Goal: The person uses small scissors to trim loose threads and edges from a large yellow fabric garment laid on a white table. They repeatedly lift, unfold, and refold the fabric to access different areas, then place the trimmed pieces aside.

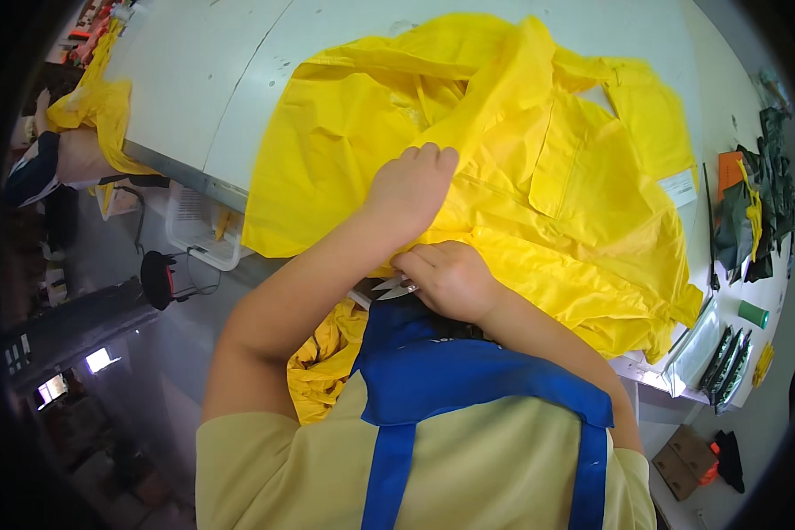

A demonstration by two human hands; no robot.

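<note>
Hiding, perhaps, snips [394, 287] under right hand [450, 281]

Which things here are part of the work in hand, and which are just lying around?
In use:
yellow garment, pressed down by the left hand
small snips, held in the right hand

Lying about:
dark green fabric pile
green spool
clear plastic bags
white table
</note>
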